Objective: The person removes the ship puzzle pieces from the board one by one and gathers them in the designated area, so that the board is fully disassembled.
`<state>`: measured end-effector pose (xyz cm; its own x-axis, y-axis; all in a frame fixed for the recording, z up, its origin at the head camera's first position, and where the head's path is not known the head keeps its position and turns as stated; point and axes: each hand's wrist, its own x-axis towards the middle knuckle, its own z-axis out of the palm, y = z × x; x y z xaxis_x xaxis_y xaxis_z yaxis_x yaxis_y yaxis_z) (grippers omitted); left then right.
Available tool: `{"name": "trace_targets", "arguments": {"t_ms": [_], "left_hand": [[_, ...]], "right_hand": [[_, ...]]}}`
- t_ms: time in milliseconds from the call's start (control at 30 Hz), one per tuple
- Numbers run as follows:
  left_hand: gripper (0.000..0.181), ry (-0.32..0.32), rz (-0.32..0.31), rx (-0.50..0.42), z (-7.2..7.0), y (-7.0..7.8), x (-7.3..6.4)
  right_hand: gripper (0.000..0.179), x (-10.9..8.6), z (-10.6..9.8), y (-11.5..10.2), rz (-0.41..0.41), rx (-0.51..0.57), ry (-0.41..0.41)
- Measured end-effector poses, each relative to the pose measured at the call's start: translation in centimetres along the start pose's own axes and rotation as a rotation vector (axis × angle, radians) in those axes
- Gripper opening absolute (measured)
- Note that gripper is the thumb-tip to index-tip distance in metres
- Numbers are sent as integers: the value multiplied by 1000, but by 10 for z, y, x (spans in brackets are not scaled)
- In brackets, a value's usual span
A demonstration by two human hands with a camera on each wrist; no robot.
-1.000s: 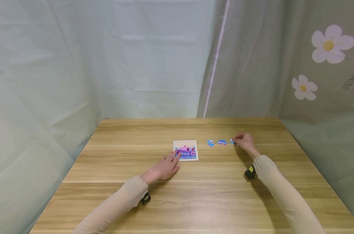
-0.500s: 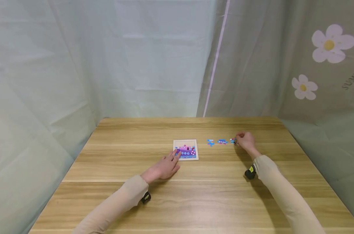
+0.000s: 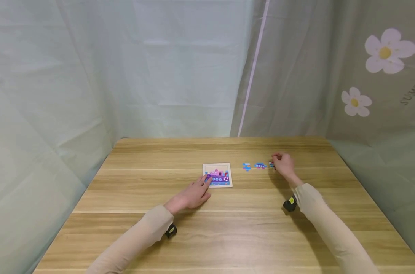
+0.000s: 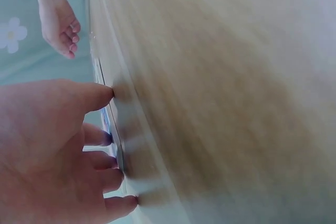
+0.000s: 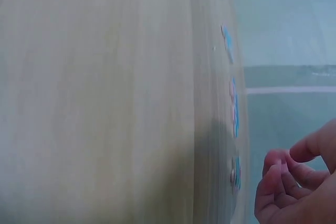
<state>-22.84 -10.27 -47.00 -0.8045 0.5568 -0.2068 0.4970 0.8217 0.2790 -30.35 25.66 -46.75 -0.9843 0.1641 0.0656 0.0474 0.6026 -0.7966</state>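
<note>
On the table lies a small white-framed jigsaw puzzle (image 3: pixel 220 179) with a purple and pink ship picture; its upper part is plain beige. My left hand (image 3: pixel 194 193) rests its fingertips on the puzzle's lower left, fingers stretched. To the right are three loose puzzle pieces in a row: a left piece (image 3: pixel 246 166), a middle piece (image 3: pixel 260 165) and a right piece (image 3: pixel 271 164), partly covered by my right hand (image 3: pixel 283 166). In the right wrist view this hand hovers just off the table beside the right piece (image 5: pixel 236 174), its fingers loosely curled and nothing visible between thumb and forefinger.
The wooden table (image 3: pixel 207 236) reaches a pale curtain (image 3: pixel 180 76) at the back, with a grey flowered curtain (image 3: pixel 365 133) on the right. A black wrist camera is strapped on each wrist.
My right hand first reached the right piece, drew back a little to the right, then came slightly left above it. The left hand has stayed on the puzzle.
</note>
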Motion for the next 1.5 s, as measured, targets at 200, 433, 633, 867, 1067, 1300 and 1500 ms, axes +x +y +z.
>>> {"name": "trace_targets", "arguments": {"t_ms": [200,433,633,867,1067,1300,1500], "left_hand": [[61,-1,-9,7,-1,0,-1],[60,21,7,69,-4,4,-2],[62,0,84,39,-3,4,0],[61,-28,102,9,-2,6,6],[61,-34,129,25,-3,7,11],[59,-59,144,44,-3,4,15],[57,-112,139,51,-5,6,16]], "right_hand": [[31,-3,9,-6,-2,37,-53],[31,-8,18,-13,-17,76,-122],[28,-11,29,-18,-64,87,-178],[24,-14,41,-25,-117,130,-268],[23,-16,53,-31,-146,127,-351],[22,-18,67,-39,-221,146,-445],[23,-18,76,-44,-296,94,-504]]}}
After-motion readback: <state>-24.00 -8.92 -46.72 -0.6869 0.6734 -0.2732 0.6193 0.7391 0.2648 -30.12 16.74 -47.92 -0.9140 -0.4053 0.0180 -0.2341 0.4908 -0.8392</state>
